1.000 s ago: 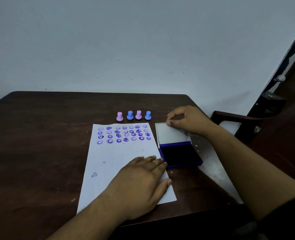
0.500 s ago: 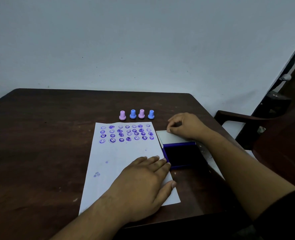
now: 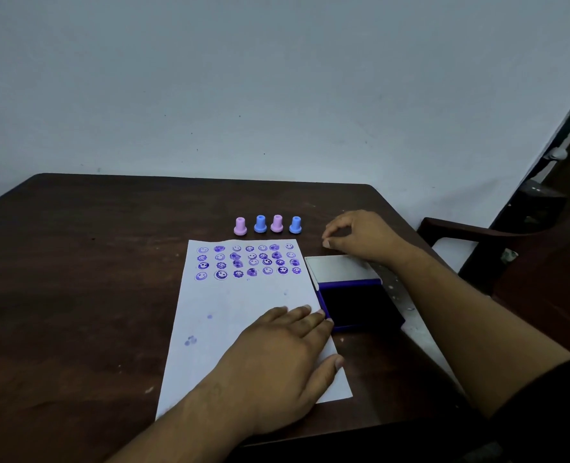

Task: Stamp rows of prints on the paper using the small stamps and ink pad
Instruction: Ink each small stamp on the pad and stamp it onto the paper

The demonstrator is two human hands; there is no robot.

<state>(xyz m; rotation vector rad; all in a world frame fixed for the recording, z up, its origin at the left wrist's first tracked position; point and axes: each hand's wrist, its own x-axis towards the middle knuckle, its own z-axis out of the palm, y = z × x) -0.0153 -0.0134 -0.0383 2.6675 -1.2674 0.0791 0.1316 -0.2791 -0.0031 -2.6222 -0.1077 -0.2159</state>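
Four rows printed on the paper [image 3: 243, 295], open ink pad [image 3: 357, 304] touching your flat left hand's [image 3: 277, 359] fingertips; your right hand [image 3: 360, 237], loosely pinched, empty, hovers right of the stamps [image 3: 267, 224]: pick one next.

One head-worn view looks forward and down, seemingly close, at the table [image 3: 76, 262].

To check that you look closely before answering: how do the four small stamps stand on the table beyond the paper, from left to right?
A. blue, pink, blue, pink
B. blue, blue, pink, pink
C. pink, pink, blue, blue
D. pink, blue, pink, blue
D: the row beyond the paper reads pink stamp, blue stamp, second pink stamp, second blue stamp, all upright and untouched by either hand.
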